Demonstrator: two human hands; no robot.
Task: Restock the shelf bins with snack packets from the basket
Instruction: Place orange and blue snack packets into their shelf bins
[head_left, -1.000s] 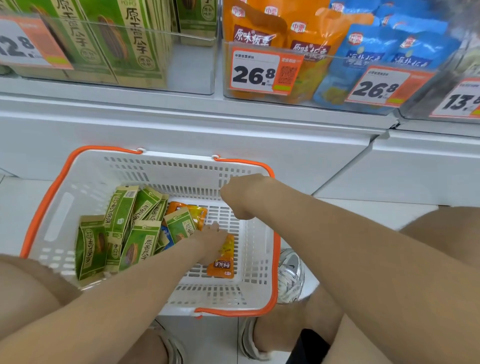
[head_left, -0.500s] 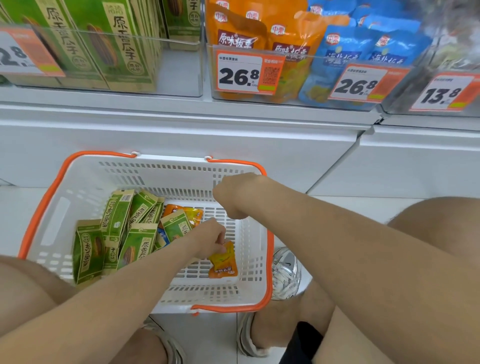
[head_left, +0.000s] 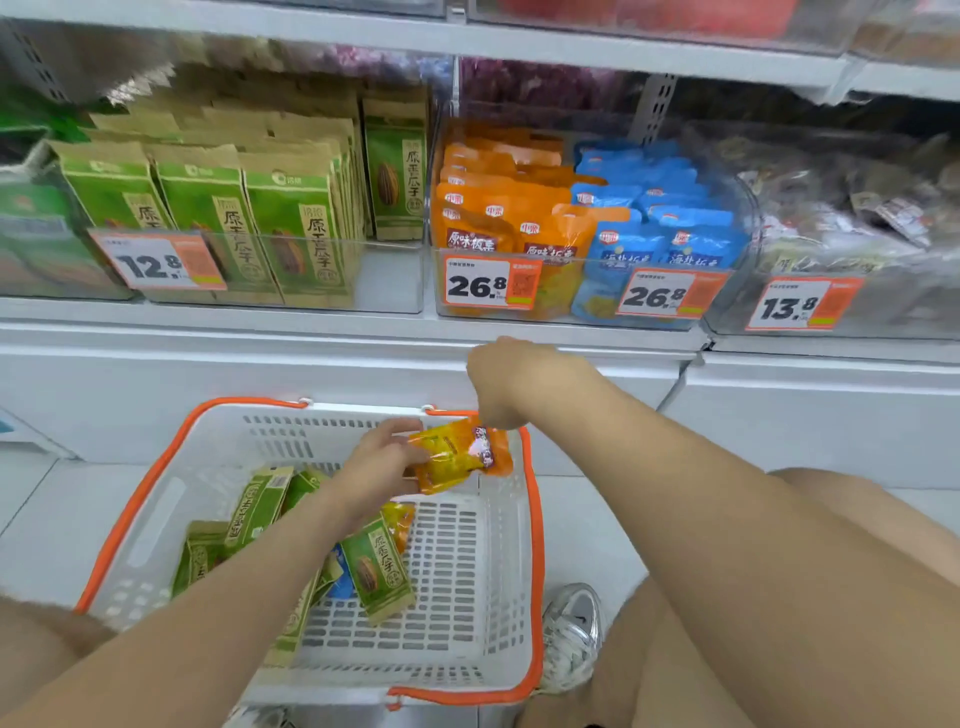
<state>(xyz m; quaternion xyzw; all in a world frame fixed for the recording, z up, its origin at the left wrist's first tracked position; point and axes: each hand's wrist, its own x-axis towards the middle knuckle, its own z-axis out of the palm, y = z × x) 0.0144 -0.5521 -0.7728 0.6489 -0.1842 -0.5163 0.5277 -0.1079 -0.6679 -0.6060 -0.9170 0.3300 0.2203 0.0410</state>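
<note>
From the head camera, looking down, a white basket (head_left: 470, 597) with an orange rim sits on the floor in front of a white shelf (head_left: 311, 332). The left hand (head_left: 376, 465) is raised over the basket's far half, its fingers and thumb closed on the left end of an orange snack packet (head_left: 457, 454), which is clear of the basket floor and lies roughly level. The right hand (head_left: 501, 382) is above the basket's far right corner with its fingers curled downward; they meet the packet's upper right edge, but the back of the hand hides them, so I cannot tell whether they pinch it or only touch it.

Inside the basket, green packets (head_left: 376, 569) lie heaped along the left side and middle, partly under the left forearm. A second orange packet (head_left: 400, 522) shows just beyond them, and a bit of a blue packet (head_left: 343, 582) peeks out between the green ones.

On the shelf, clear bins hold stock upright: tall green bags (head_left: 296, 228) on the left behind a price tag (head_left: 158, 262) reading 12.8, orange bags (head_left: 498, 218) in the middle bin (head_left: 566, 312) and blue bags (head_left: 660, 228) beside them in that bin, each behind a 26.8 tag. A bin further right, tagged 13.8, holds blurred wrapped goods.

A grey sneaker (head_left: 571, 634) stands just right of the basket, and bare knees frame the bottom corners.
</note>
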